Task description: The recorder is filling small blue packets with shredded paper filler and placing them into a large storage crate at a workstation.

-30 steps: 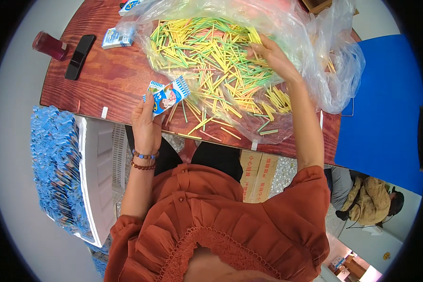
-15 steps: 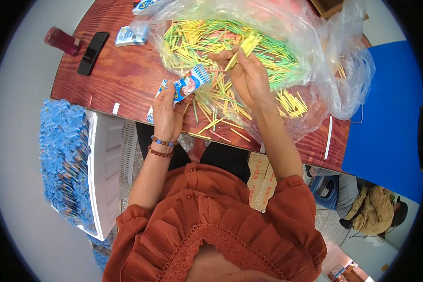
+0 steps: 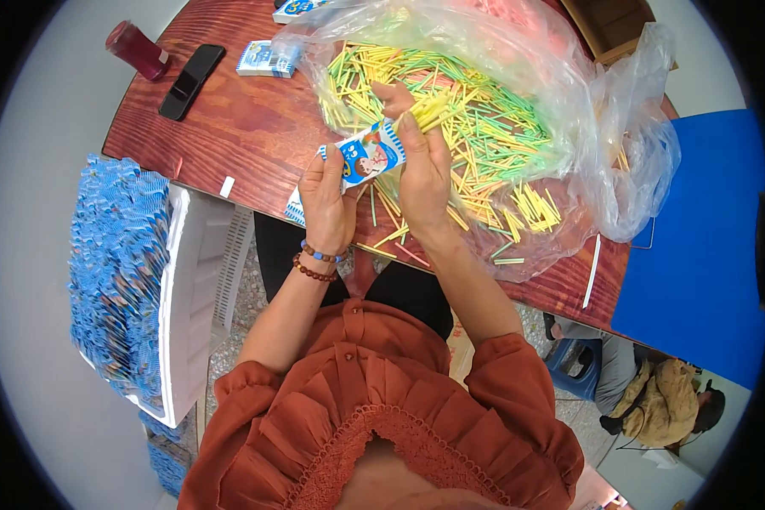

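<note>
Between my hands is a small blue and white printed packet (image 3: 372,158), tilted up to the right. My left hand (image 3: 325,197) is closed on its lower left end. A further blue and white packet (image 3: 295,208) shows beneath that hand. In my right hand (image 3: 425,174) a bunch of yellow sticks (image 3: 427,110) is pinched, right at the packet's upper end; whether their tips are inside it is hidden by my fingers. Beyond lies a heap of thin yellow, green and pink sticks (image 3: 493,115) on a clear plastic bag (image 3: 599,110).
Toward the far left of the wooden table (image 3: 229,132) are a black phone (image 3: 191,82), a red-filled jar (image 3: 138,51) and a blue-white pack (image 3: 265,59). A white foam box (image 3: 172,314) packed with blue packets (image 3: 115,280) stands left. A person (image 3: 667,399) sits at lower right near a blue panel (image 3: 697,246).
My right hand has come down and left with the yellow sticks, from over the heap to the packet's upper end. My left hand still grips the packet.
</note>
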### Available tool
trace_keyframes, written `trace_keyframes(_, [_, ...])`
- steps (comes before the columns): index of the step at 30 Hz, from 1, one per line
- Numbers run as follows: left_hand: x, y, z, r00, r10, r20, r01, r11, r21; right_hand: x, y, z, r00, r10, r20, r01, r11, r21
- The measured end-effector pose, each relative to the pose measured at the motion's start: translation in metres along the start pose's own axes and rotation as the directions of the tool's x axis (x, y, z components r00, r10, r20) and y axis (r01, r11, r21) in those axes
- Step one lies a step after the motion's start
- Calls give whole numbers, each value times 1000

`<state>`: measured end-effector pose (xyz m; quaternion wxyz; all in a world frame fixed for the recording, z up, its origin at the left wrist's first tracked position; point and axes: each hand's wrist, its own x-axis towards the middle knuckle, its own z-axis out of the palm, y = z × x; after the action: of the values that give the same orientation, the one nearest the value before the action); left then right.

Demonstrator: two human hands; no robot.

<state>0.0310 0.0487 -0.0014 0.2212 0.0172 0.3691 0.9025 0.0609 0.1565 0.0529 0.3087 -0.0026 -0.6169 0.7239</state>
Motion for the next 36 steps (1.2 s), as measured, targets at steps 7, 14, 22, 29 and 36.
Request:
trace_keyframes(7, [8, -3, 2, 999, 34, 2, -34, 998, -62, 2, 2, -2, 999, 45, 4, -45, 994, 97])
trace_keyframes(14, [15, -8, 6, 997, 79, 7, -78, 991, -109, 6, 3, -10, 988, 122, 89, -125, 992, 23])
trace_keyframes(22, [23, -7, 4, 998, 49, 37, -43, 988, -145, 16, -3, -11, 982, 178, 67, -186, 973, 137])
trace_keyframes(29, [28, 0, -7, 996, 47, 74, -25, 962, -272, 16, -9, -14, 988, 50, 146, 0, 947, -322])
trace_keyframes(36, [37, -1, -10, 991, 71, 114, -30, 943, -332, 24, 0, -20, 977, 102, 188, -9, 899, -439])
